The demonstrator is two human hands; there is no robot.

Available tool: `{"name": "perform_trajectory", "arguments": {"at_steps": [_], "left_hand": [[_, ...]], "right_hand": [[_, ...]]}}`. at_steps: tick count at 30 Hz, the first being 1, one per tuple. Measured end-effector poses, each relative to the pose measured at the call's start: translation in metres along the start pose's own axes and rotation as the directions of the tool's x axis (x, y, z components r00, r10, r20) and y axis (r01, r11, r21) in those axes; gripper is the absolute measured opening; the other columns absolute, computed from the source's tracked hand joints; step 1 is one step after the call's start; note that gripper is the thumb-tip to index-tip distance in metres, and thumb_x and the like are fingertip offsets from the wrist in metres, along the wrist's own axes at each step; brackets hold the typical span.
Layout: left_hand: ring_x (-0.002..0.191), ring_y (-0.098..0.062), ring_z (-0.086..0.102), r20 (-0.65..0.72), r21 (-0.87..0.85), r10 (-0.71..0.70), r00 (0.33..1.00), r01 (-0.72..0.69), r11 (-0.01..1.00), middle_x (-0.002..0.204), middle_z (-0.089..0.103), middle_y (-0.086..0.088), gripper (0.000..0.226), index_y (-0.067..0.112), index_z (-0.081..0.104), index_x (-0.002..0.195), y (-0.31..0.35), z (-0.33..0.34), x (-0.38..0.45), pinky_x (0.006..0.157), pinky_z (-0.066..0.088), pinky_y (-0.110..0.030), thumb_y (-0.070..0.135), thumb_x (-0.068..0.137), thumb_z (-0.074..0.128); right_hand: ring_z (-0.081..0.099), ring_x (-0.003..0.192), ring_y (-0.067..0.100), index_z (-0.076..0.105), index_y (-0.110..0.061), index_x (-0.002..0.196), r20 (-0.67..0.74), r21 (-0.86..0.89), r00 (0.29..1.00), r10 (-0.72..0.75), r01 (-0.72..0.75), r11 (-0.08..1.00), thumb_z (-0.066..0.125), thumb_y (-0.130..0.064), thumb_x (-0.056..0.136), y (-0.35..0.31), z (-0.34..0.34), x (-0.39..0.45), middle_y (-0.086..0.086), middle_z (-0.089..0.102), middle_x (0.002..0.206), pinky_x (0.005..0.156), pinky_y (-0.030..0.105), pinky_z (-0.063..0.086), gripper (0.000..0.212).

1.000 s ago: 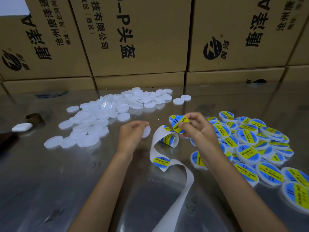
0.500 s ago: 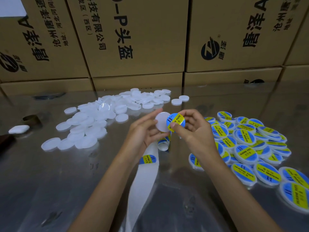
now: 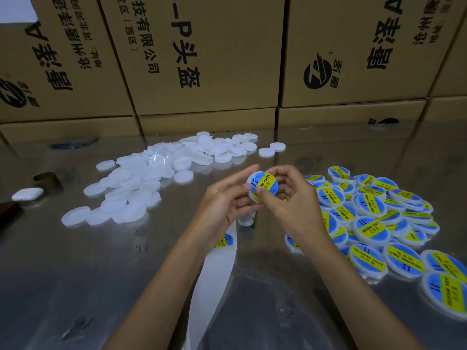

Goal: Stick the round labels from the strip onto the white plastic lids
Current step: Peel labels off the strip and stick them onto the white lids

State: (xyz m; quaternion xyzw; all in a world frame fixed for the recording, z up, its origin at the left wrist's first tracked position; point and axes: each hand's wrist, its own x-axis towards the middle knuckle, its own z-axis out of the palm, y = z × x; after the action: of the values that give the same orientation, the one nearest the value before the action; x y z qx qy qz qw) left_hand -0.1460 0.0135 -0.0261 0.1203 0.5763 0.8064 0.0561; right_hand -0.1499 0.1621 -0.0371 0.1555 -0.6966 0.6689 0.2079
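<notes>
Both hands meet above the middle of the metal table (image 3: 75,274). My left hand (image 3: 222,203) holds a white lid (image 3: 250,193) by its edge. A round blue and yellow label (image 3: 265,181) lies on the lid's face. My right hand (image 3: 293,198) grips the lid from the right, its thumb pressing on the label. The white backing strip (image 3: 212,279) hangs below the hands toward the near edge, with one label (image 3: 226,239) still on it. Bare white lids (image 3: 141,183) lie in a heap at the left. Labelled lids (image 3: 374,223) are piled at the right.
Stacked brown cardboard boxes (image 3: 202,59) wall off the back of the table. A white pad (image 3: 27,194) and a small brown tape ring (image 3: 46,179) lie at the far left. Two single lids (image 3: 271,149) sit apart behind the hands.
My right hand peeled a label from the strip and brought it onto the lid in my left hand. The strip dropped and hangs straighter. Both hands have come together.
</notes>
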Motion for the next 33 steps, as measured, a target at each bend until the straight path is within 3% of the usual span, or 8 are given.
{"name": "perform_trajectory", "arguments": {"at_steps": [8,11,13,16,20,24,28,33], "left_hand": [[0.112,-0.03,0.069,0.01,-0.028,-0.001,1.0,0.001,1.0,0.12,0.071,-0.016,0.04,0.014,0.06,0.136,0.001,0.0,0.0,0.084,0.06,-0.034,0.002,0.101,0.046],[0.113,-0.033,0.068,0.006,-0.087,-0.023,1.0,0.024,0.996,0.123,0.069,-0.019,0.04,0.011,0.059,0.136,0.002,-0.001,0.001,0.084,0.06,-0.036,0.001,0.1,0.045],[0.115,-0.035,0.067,0.014,-0.149,-0.039,0.999,0.04,0.988,0.126,0.067,-0.021,0.041,0.009,0.058,0.137,0.002,-0.002,0.002,0.087,0.059,-0.039,0.001,0.099,0.045],[0.118,-0.035,0.065,0.038,-0.192,-0.045,0.998,0.051,0.98,0.128,0.066,-0.02,0.042,0.009,0.057,0.138,0.002,-0.002,0.002,0.091,0.058,-0.04,0.003,0.099,0.044],[0.118,-0.036,0.065,0.063,-0.236,-0.06,0.996,0.074,0.969,0.128,0.066,-0.021,0.042,0.007,0.056,0.138,-0.001,0.001,0.001,0.095,0.056,-0.041,0.002,0.098,0.044],[0.119,-0.037,0.064,0.065,-0.232,-0.068,0.996,0.081,0.969,0.13,0.065,-0.021,0.043,0.007,0.056,0.138,-0.001,-0.001,0.002,0.096,0.056,-0.042,0.003,0.097,0.045],[0.114,-0.035,0.067,0.042,-0.125,-0.029,0.999,0.034,0.992,0.125,0.068,-0.02,0.04,0.01,0.061,0.133,-0.003,-0.002,0.001,0.089,0.059,-0.04,-0.001,0.094,0.054],[0.099,-0.034,0.073,-0.025,0.073,0.039,0.999,-0.037,0.997,0.111,0.074,-0.018,0.037,0.013,0.069,0.12,-0.004,-0.002,0.0,0.077,0.061,-0.032,-0.006,0.088,0.068]], "right_hand": [[0.058,0.071,0.006,0.065,-0.029,0.1,-0.056,-0.19,0.997,-0.061,0.049,0.981,0.08,-0.019,0.078,0.009,0.0,0.002,-0.013,0.061,0.091,0.064,0.015,0.041,0.029],[0.051,0.078,0.006,0.056,-0.035,0.124,-0.086,-0.215,0.996,-0.021,0.002,0.977,0.084,-0.029,0.076,0.012,-0.004,0.003,-0.01,0.053,0.099,0.067,0.013,0.041,0.056],[0.052,0.083,0.009,0.051,-0.038,0.129,-0.091,-0.195,0.996,0.022,-0.039,0.98,0.085,-0.035,0.074,0.014,-0.006,0.004,-0.009,0.053,0.102,0.07,0.014,0.043,0.065],[0.055,0.085,0.008,0.058,-0.041,0.109,-0.093,-0.187,0.995,0.038,-0.055,0.981,0.084,-0.05,0.068,0.015,-0.003,0.001,-0.012,0.057,0.102,0.074,0.023,0.048,0.049],[0.053,0.072,0.004,0.058,-0.036,0.09,-0.088,-0.193,0.996,0.002,-0.019,0.981,0.079,-0.064,0.061,0.013,0.0,0.0,-0.012,0.062,0.085,0.063,0.024,0.047,0.045],[0.04,0.051,0.005,0.053,-0.03,0.085,-0.056,-0.217,0.996,-0.075,0.061,0.974,0.078,-0.051,0.075,0.015,0.0,0.001,0.0,0.049,0.056,0.049,0.016,0.033,0.034],[0.031,0.046,0.008,0.051,-0.022,0.086,-0.041,-0.253,0.994,-0.101,0.087,0.964,0.069,-0.037,0.09,0.019,-0.002,0.001,-0.004,0.034,0.048,0.047,0.017,0.025,0.024],[0.033,0.044,0.009,0.052,-0.023,0.085,-0.024,-0.315,0.991,-0.13,0.116,0.942,0.056,-0.03,0.099,0.022,-0.006,0.0,-0.007,0.042,0.047,0.047,0.02,0.023,0.016]]}}
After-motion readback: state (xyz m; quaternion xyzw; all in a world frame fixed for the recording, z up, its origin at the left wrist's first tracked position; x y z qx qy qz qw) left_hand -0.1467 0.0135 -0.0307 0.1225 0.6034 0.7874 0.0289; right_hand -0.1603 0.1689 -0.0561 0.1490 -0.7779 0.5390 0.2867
